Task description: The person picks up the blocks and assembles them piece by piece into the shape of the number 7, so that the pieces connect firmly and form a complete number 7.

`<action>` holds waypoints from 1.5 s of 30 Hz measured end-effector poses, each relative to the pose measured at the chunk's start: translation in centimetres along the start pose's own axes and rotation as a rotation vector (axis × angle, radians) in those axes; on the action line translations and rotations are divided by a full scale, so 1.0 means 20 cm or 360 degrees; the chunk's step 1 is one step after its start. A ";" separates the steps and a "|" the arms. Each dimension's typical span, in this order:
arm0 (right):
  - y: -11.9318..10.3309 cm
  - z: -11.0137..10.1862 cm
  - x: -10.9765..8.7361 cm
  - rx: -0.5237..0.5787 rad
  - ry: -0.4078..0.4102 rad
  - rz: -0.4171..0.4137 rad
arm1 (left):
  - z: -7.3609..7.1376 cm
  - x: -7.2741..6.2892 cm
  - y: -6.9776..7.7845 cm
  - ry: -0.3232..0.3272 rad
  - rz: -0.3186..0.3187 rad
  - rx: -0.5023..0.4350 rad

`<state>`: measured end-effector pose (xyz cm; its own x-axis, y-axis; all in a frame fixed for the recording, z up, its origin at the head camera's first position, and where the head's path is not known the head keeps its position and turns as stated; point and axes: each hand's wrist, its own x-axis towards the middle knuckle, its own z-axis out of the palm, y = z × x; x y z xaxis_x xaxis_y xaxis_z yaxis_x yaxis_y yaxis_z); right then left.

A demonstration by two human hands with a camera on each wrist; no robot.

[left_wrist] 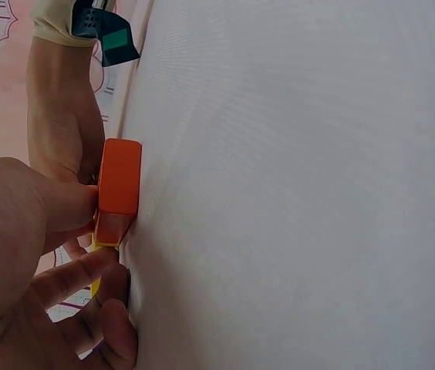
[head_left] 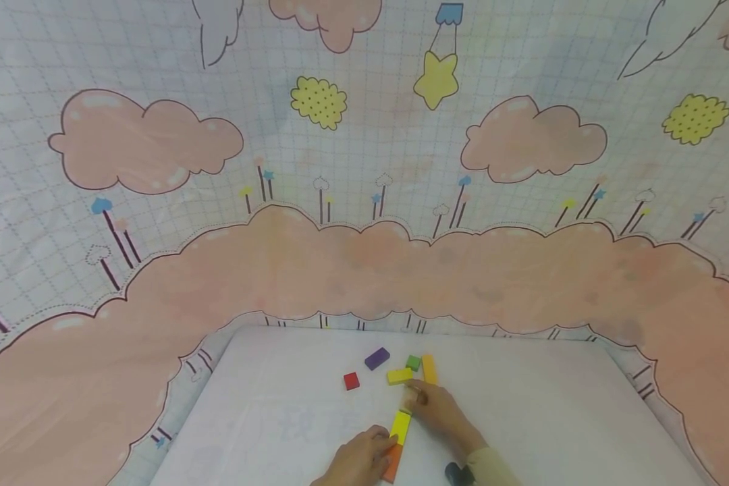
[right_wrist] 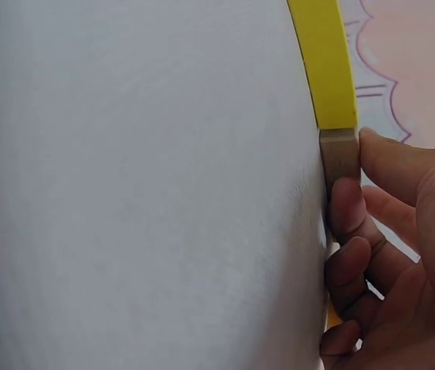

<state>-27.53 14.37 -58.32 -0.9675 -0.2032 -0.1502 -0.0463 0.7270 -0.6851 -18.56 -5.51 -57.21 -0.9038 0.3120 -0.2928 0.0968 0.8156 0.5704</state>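
Note:
An orange block [head_left: 392, 462], a yellow block [head_left: 401, 426] and a plain wood block [right_wrist: 339, 154] lie end to end in a row on the white table. My left hand [head_left: 358, 457] pinches the orange block, thumb on one side and fingers by its joint with the yellow one. At the far end of the row, my right hand [head_left: 440, 410] holds the wood block between thumb and index finger, its end against the yellow block. The right hand partly hides the wood block in the head view. The other right fingers curl beside it, close over the table.
Beyond the hands are a second yellow block [head_left: 399, 376], a green block [head_left: 413, 363], a long yellow-orange block [head_left: 428, 369], a purple block [head_left: 377, 358] and a red cube [head_left: 351, 381]. A cloud-patterned cloth [head_left: 364, 270] hangs behind the white tabletop [head_left: 267, 405].

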 end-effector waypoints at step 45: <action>0.00 0.02 -0.02 0.0020 0.0080 -0.0053 | 0.00 0.00 -0.01 0.0028 0.0070 0.0078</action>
<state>-27.11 14.19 -58.51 -0.9768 -0.1936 -0.0917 -0.0755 0.7120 -0.6981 -18.52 -5.60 -57.28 -0.9053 0.3399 -0.2546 0.1565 0.8244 0.5440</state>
